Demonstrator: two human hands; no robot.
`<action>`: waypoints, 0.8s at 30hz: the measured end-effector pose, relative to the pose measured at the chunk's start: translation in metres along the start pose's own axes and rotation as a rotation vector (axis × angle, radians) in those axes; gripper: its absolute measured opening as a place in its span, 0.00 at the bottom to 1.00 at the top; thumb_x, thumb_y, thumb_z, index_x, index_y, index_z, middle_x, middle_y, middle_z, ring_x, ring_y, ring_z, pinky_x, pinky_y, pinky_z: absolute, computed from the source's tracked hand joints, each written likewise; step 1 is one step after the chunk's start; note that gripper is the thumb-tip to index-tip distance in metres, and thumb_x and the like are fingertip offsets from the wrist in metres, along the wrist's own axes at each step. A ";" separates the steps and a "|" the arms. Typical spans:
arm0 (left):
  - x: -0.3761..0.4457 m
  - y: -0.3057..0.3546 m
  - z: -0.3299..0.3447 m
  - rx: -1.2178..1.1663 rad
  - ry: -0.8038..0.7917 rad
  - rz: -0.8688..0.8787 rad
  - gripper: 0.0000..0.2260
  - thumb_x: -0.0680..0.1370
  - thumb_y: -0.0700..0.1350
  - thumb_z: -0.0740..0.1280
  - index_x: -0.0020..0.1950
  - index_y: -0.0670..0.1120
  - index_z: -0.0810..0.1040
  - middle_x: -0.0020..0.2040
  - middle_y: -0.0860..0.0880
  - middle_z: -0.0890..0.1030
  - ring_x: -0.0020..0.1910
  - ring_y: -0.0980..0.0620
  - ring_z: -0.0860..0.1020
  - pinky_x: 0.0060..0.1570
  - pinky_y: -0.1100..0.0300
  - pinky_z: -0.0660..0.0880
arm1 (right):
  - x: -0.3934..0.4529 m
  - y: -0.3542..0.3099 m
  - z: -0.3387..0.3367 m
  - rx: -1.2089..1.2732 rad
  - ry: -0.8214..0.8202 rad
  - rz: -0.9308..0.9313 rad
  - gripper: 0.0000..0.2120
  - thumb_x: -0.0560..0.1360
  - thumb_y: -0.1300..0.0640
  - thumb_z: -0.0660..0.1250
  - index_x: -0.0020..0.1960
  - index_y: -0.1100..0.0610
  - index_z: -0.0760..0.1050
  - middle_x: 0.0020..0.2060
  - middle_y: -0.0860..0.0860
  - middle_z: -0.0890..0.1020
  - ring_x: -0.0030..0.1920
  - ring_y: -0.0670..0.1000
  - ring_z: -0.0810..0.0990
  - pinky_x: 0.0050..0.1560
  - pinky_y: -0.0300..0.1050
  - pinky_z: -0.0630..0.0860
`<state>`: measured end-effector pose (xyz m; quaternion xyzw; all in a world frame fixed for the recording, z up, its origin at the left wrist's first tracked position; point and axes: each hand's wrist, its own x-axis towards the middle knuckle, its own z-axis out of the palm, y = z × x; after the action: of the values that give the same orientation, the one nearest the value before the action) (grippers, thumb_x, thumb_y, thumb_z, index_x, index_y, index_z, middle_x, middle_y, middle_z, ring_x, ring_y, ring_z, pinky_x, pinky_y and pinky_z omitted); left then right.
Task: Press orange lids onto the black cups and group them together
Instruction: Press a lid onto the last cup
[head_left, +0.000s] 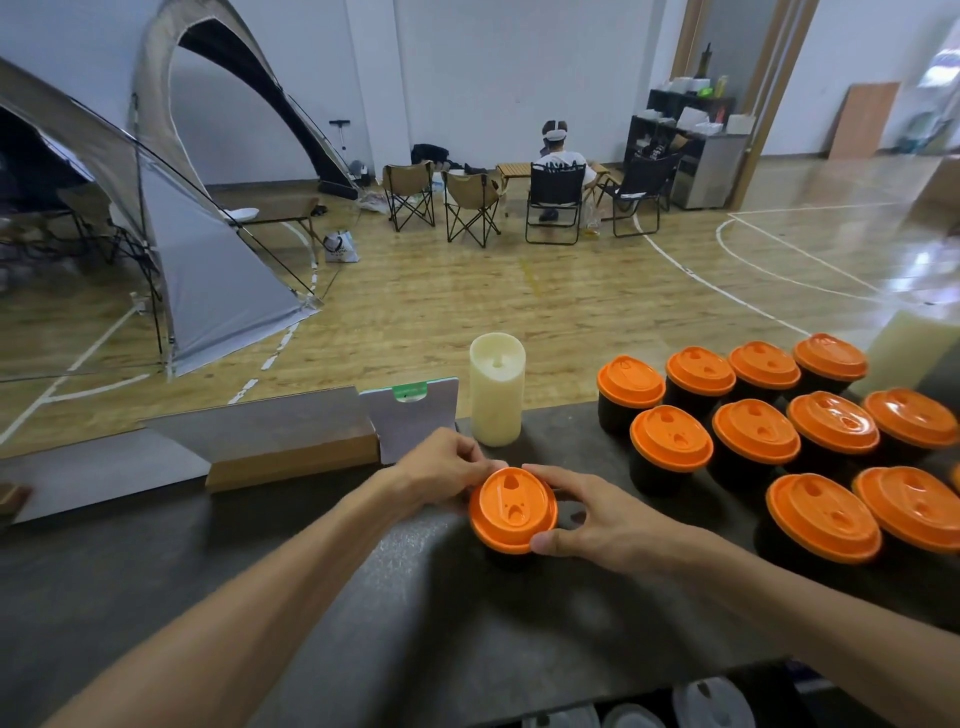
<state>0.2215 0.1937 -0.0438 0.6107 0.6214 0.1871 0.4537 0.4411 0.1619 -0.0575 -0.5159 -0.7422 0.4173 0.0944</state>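
Note:
A black cup (506, 558) stands on the dark table (363, 597) in front of me, with an orange lid (513, 508) on top of it. My left hand (441, 470) grips the lid's left and far rim with curled fingers. My right hand (592, 514) grips its right rim, thumb at the near edge and fingers at the far edge. The cup body is mostly hidden under the lid. To the right, several lidded black cups (756, 434) stand close together in rows.
A cream pillar candle (497, 389) stands just behind my hands. A cardboard box with grey sheets (291, 441) lies at the table's far left. A pale tall container (914, 348) rises at the far right. White lids (711, 704) sit below the near edge.

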 end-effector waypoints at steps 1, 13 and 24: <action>-0.002 -0.003 0.003 -0.020 0.024 0.000 0.13 0.78 0.52 0.70 0.45 0.43 0.81 0.43 0.45 0.86 0.40 0.52 0.85 0.38 0.62 0.81 | -0.002 -0.002 -0.001 -0.011 0.007 -0.002 0.44 0.69 0.43 0.76 0.78 0.39 0.56 0.73 0.43 0.68 0.71 0.45 0.67 0.73 0.56 0.67; -0.059 -0.007 0.081 -0.041 -0.016 0.319 0.32 0.69 0.51 0.81 0.69 0.58 0.70 0.61 0.61 0.78 0.59 0.69 0.76 0.59 0.71 0.73 | -0.066 0.032 -0.023 -0.001 0.205 -0.031 0.32 0.71 0.47 0.76 0.70 0.41 0.67 0.64 0.39 0.76 0.64 0.40 0.74 0.68 0.49 0.72; -0.026 0.066 0.164 0.124 0.073 0.512 0.35 0.70 0.53 0.78 0.74 0.55 0.67 0.68 0.57 0.74 0.60 0.64 0.71 0.52 0.74 0.70 | -0.128 0.077 -0.095 -0.679 0.318 0.017 0.40 0.69 0.31 0.70 0.76 0.43 0.62 0.71 0.41 0.70 0.73 0.43 0.61 0.75 0.46 0.57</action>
<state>0.3856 0.1286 -0.0682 0.7677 0.4727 0.2791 0.3306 0.6055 0.1128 -0.0156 -0.5825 -0.8099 0.0627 0.0285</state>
